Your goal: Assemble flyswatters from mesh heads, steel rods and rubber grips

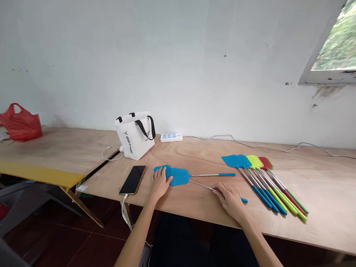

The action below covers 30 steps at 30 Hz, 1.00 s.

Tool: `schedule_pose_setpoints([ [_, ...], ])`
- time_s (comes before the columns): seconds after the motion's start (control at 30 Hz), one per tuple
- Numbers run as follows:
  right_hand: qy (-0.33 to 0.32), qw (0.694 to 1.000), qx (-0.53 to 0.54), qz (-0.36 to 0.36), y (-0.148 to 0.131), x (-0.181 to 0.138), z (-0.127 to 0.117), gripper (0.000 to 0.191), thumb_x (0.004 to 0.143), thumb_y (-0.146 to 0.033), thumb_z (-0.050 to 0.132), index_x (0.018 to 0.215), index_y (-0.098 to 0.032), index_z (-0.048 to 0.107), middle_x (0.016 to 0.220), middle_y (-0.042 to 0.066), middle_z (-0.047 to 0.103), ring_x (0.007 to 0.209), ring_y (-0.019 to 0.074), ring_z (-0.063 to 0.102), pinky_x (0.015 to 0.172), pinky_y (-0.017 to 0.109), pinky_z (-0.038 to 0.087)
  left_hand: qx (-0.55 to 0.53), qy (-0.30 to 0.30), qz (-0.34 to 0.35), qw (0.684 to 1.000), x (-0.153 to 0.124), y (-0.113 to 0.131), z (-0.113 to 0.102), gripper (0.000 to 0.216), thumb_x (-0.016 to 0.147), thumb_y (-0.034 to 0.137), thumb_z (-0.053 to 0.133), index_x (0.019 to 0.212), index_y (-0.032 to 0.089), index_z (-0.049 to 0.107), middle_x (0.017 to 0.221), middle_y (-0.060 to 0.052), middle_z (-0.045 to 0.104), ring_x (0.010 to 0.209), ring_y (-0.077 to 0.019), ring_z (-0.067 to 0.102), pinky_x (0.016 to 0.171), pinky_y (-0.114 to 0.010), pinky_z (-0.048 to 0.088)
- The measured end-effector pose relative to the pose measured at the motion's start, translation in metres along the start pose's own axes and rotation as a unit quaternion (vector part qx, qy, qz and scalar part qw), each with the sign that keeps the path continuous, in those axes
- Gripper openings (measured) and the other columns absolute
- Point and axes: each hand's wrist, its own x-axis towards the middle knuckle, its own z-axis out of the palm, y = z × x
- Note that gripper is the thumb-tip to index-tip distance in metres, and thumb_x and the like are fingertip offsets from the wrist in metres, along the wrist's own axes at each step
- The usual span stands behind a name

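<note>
Two blue fly swatters (pixel 180 176) lie on the table in front of me, their mesh heads overlapping at the left. My left hand (pixel 159 185) rests on the overlapping heads, fingers laid over the mesh and thumb apart. The nearer swatter's metal rod slants down to the right, under my right hand (pixel 230 199). Its fingers are closed about the rod near the handle, hiding part of it; the blue handle end (pixel 244 200) sticks out beyond. Above, the other swatter's blue handle (pixel 227 174) lies untouched.
Several fly swatters in blue, yellow-green (pixel 255 161), red (pixel 266 163) and green lie fanned out at right. A phone (pixel 133 180) on a cable lies left. Behind stand a white bag (pixel 137 139) and a power strip (pixel 171 137). A red plastic bag (pixel 21 124) sits far left.
</note>
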Motion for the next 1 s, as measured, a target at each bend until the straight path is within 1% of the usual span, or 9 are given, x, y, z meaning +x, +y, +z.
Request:
schedule_pose_setpoints([
  [0.07, 0.0, 1.0, 0.017, 0.008, -0.001, -0.001, -0.001, 0.023, 0.104, -0.034, 0.041, 0.104, -0.028, 0.063, 0.102, 0.004, 0.073, 0.096, 0.0231, 0.068, 0.083, 0.036, 0.052, 0.015, -0.046, 0.003, 0.999, 0.001, -0.006, -0.011, 0.054, 0.098, 0.041, 0.047, 0.145, 0.015, 0.047, 0.153, -0.02, 0.048, 0.143, -0.0359, 0.042, 0.115, -0.051, 0.033],
  [0.13, 0.001, 1.0, 0.015, 0.006, -0.002, -0.001, -0.002, 0.025, 0.103, -0.031, 0.039, 0.105, -0.028, 0.064, 0.1, 0.004, 0.073, 0.098, 0.0237, 0.068, 0.082, 0.036, 0.052, 0.039, -0.045, -0.01, 0.998, 0.001, -0.01, -0.02, 0.054, 0.098, 0.042, 0.048, 0.145, 0.016, 0.048, 0.152, -0.018, 0.049, 0.141, -0.0352, 0.044, 0.113, -0.047, 0.036],
  [0.27, 0.007, 1.0, -0.018, -0.01, -0.003, -0.001, -0.004, 0.031, 0.102, -0.026, 0.036, 0.108, -0.027, 0.066, 0.101, 0.006, 0.072, 0.101, 0.0252, 0.066, 0.084, 0.037, 0.052, 0.086, -0.04, -0.057, 0.994, -0.002, -0.014, -0.033, 0.055, 0.099, 0.053, 0.044, 0.143, 0.021, 0.051, 0.149, -0.016, 0.052, 0.138, -0.0388, 0.045, 0.108, -0.051, 0.039],
  [0.4, 0.001, 0.999, -0.039, -0.009, -0.006, 0.0, -0.004, 0.03, 0.102, -0.027, 0.037, 0.109, -0.027, 0.066, 0.103, 0.005, 0.072, 0.097, 0.0246, 0.066, 0.081, 0.035, 0.052, 0.108, -0.047, -0.067, 0.991, -0.003, -0.018, -0.039, 0.049, 0.099, 0.049, 0.046, 0.136, 0.019, 0.055, 0.144, -0.017, 0.057, 0.135, -0.0375, 0.048, 0.105, -0.05, 0.04],
  [0.5, 0.006, 0.999, -0.036, -0.01, -0.006, 0.0, -0.004, 0.03, 0.103, -0.028, 0.037, 0.112, -0.028, 0.066, 0.105, 0.005, 0.072, 0.099, 0.0246, 0.067, 0.081, 0.036, 0.052, 0.101, -0.042, -0.084, 0.99, -0.003, -0.021, -0.041, 0.053, 0.098, 0.044, 0.047, 0.142, 0.015, 0.049, 0.146, -0.021, 0.054, 0.134, -0.0397, 0.049, 0.104, -0.051, 0.041],
  [0.63, 0.009, 0.999, -0.029, -0.013, -0.006, -0.001, -0.004, 0.03, 0.103, -0.028, 0.037, 0.113, -0.029, 0.065, 0.106, 0.005, 0.072, 0.099, 0.0249, 0.067, 0.08, 0.036, 0.052, 0.067, -0.066, -0.089, 0.992, -0.002, -0.025, -0.044, 0.064, 0.093, 0.045, 0.054, 0.15, 0.018, 0.042, 0.152, -0.02, 0.05, 0.14, -0.0423, 0.044, 0.107, -0.054, 0.039],
  [0.77, 0.005, 0.999, -0.035, -0.008, -0.006, 0.0, -0.004, 0.029, 0.103, -0.028, 0.037, 0.106, -0.027, 0.065, 0.101, 0.005, 0.072, 0.095, 0.0245, 0.067, 0.079, 0.036, 0.052, 0.036, -0.085, -0.073, 0.993, -0.002, -0.026, -0.05, 0.077, 0.083, 0.049, 0.066, 0.151, 0.022, 0.041, 0.155, -0.018, 0.048, 0.144, -0.0402, 0.041, 0.109, -0.051, 0.038],
  [0.9, 0.011, 0.999, -0.039, -0.013, -0.007, 0.0, -0.004, 0.029, 0.103, -0.028, 0.038, 0.107, -0.027, 0.066, 0.1, 0.004, 0.072, 0.095, 0.0241, 0.067, 0.08, 0.035, 0.051, 0.052, -0.098, -0.102, 0.989, -0.003, -0.021, -0.055, 0.08, 0.081, 0.056, 0.066, 0.15, 0.022, 0.043, 0.15, -0.019, 0.051, 0.139, -0.0421, 0.046, 0.107, -0.053, 0.039],
  [1.0, 0.013, 0.999, -0.041, -0.012, -0.006, -0.001, -0.004, 0.029, 0.103, -0.027, 0.038, 0.109, -0.028, 0.066, 0.102, 0.004, 0.072, 0.096, 0.0237, 0.067, 0.08, 0.035, 0.051, 0.065, -0.109, -0.097, 0.987, -0.003, -0.019, -0.053, 0.083, 0.079, 0.063, 0.064, 0.148, 0.021, 0.046, 0.152, -0.02, 0.048, 0.14, -0.0433, 0.044, 0.108, -0.054, 0.038],
])
